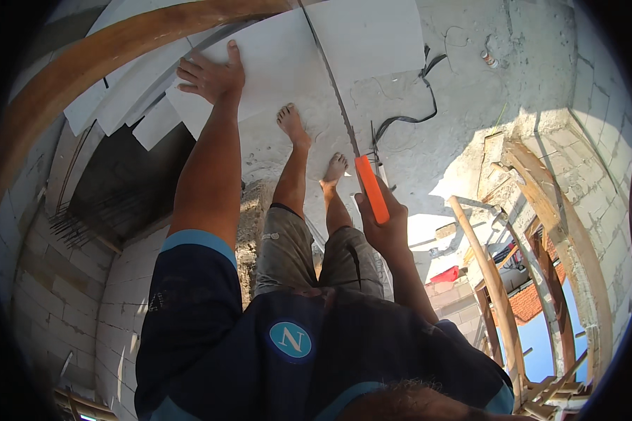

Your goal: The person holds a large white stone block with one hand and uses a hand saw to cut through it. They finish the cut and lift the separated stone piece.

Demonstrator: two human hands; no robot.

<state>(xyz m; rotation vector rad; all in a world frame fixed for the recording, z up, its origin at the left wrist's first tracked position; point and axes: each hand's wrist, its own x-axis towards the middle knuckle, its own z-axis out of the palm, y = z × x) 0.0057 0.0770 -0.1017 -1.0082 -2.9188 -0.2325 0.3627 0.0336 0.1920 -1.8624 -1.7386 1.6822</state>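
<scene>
My left hand (214, 74) lies flat with its fingers spread on a white board (277, 63) at the upper middle. My right hand (386, 221) is closed round the orange handle (372, 189) of a handsaw. The saw's long thin blade (333, 84) points away from me and crosses the white sheet material. To the right of the blade, more white board (376, 38) is visible. Whether the teeth touch the board, I cannot tell. Several more white sheets (137, 88) lie layered beyond and left of my left hand.
A curved-looking wooden beam (77, 84) spans the upper left. Below the sheets is a dark opening (126, 179) with rebar (77, 224) beside it. My bare feet (293, 126) stand on grey concrete near a black strap (418, 119). Wooden poles (481, 256) and block walls flank the right.
</scene>
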